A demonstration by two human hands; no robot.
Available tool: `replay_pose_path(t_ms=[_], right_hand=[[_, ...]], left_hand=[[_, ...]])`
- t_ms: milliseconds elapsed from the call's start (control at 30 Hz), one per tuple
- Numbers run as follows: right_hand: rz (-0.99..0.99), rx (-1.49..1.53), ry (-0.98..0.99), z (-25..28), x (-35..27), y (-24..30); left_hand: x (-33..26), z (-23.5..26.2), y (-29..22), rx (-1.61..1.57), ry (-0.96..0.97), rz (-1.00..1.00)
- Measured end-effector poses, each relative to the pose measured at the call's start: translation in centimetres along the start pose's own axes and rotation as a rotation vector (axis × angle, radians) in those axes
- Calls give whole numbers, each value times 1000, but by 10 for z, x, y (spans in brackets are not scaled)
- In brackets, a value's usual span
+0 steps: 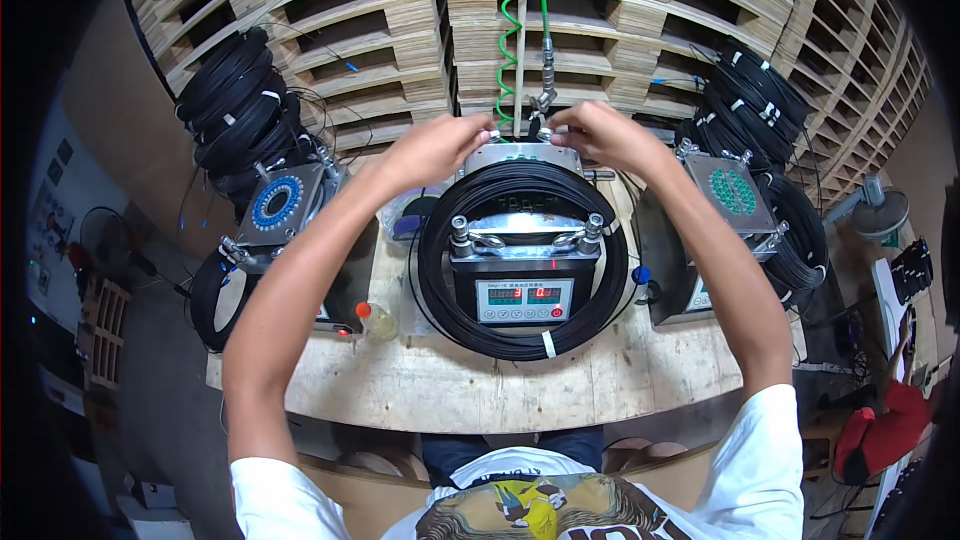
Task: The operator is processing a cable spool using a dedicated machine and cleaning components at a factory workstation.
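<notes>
1. Wearing a white printed T-shirt [480, 515] at the lower edge, nearest the camera.
2. Stretching both bare forearms forward over a pale wooden table [400, 380], passing on either side of a machine [465, 290] standing in the middle.
3. Keeping an orange-capped bottle [380, 323] on the tabletop at the machine's left and a blue-capped bottle [642, 285] near its right side.
4. Having a coil of black cable [500, 345] looping around the machine, with a lit control panel [525, 300] facing near and showing red digits.
5. Pinching with the left hand [440, 148], fingertips closed on a silver knob [494, 136] at the far left corner of the machine's metal plate [480, 155].
6. Pinching likewise with the right hand [610, 140], fingertips closing on a second knob [545, 133] at the plate's far right.
7. Flanking these, showing a blue ring of connectors [293, 202] on the left machine and a green connector cluster [735, 192] on the right one.
8. Piling farther back, at left, a cable stack [235, 105]; at right, another stack [745, 95].
9. Dangling a green coiled hose [506, 35] behind the hands, before stacked wooden pallets [410, 15].
10. Showing off to the far right a person in red [880, 430].
</notes>
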State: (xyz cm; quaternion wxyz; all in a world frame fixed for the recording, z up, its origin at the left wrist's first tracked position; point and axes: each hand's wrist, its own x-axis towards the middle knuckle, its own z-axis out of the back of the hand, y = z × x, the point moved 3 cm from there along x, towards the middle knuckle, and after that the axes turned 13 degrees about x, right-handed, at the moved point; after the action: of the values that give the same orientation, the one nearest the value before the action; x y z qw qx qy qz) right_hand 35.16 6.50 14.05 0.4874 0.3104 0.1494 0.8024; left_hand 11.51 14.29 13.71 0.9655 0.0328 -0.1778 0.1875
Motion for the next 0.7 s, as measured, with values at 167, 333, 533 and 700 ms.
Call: replay_pose_path(t_ms=[167, 333, 533, 700], right_hand=[[-238, 153, 71, 14, -4, 49], [-132, 95, -38, 7, -18, 50], [-217, 123, -81, -1, -33, 43], [-209, -11, -107, 2, -57, 42]], left_hand=[[-14, 50, -24, -5, 112, 60], [-31, 60, -42, -245, 63, 163], [-58, 30, -12, -437, -67, 314], [-81, 14, 5, -718, -140, 415]])
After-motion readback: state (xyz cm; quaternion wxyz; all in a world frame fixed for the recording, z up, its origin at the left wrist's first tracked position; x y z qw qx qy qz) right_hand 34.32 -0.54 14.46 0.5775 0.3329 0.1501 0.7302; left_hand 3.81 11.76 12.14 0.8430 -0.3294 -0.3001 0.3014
